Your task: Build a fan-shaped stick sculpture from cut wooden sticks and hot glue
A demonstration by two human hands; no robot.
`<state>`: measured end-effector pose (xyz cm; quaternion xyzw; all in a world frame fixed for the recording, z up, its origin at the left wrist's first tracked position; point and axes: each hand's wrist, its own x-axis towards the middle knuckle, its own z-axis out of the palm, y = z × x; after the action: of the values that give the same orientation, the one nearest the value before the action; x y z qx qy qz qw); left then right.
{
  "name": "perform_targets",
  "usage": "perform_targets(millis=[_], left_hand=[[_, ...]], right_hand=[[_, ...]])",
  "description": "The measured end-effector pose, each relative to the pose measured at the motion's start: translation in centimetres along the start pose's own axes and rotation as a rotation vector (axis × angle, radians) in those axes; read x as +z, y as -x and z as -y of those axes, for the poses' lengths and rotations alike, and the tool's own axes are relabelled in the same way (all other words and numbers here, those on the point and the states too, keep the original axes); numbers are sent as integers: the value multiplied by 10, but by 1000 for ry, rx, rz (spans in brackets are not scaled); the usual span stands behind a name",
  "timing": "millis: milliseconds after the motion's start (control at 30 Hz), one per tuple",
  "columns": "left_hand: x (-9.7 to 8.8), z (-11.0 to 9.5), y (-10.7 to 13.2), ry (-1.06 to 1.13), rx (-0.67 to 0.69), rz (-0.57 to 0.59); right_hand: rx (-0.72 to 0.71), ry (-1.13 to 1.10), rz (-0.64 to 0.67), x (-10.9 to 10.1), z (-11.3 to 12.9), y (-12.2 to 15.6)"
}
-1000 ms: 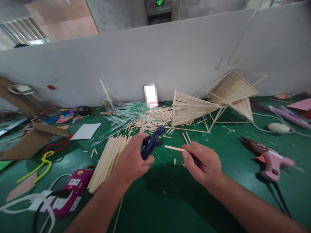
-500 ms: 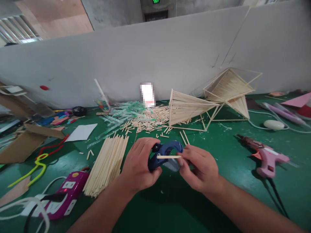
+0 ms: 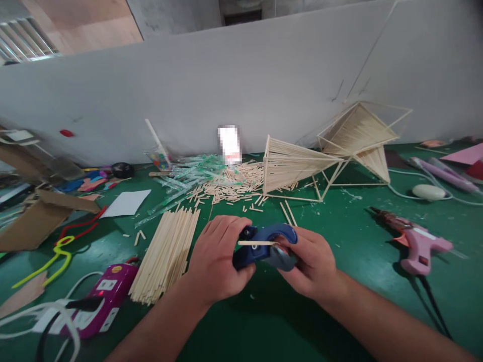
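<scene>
My left hand is closed around the handles of a blue pipe cutter, whose curved jaw points right. A short thin wooden stick lies level across the near side of the cutter, its right end at the jaw. My right hand is closed at that end, with its fingertips partly hidden behind the jaw and blade. To the left of my left hand lies a bundle of long wooden sticks. Beyond the cutter spreads a pile of short cut sticks.
A stick-built frame stands at the back right, near a pink glue gun. At left are a magenta power strip, cardboard and white paper. Clear plastic wrappers lie behind the bundle; a grey partition borders the green table.
The pipe cutter has moved right, bringing its jaw up against my right hand's fingers. The stick's free end has shifted slightly left. My view has tilted down a little.
</scene>
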<state>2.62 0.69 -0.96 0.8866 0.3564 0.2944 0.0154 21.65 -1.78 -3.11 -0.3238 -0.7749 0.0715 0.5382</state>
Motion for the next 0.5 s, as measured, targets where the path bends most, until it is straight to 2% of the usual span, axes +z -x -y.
perform_targets(millis=[333, 500], left_hand=[[0, -5, 2, -77, -38, -38], [1, -5, 3, -85, -67, -9]], right_hand=[[34, -60, -12, 0, 2, -4], [32, -81, -18, 2, 4, -3]])
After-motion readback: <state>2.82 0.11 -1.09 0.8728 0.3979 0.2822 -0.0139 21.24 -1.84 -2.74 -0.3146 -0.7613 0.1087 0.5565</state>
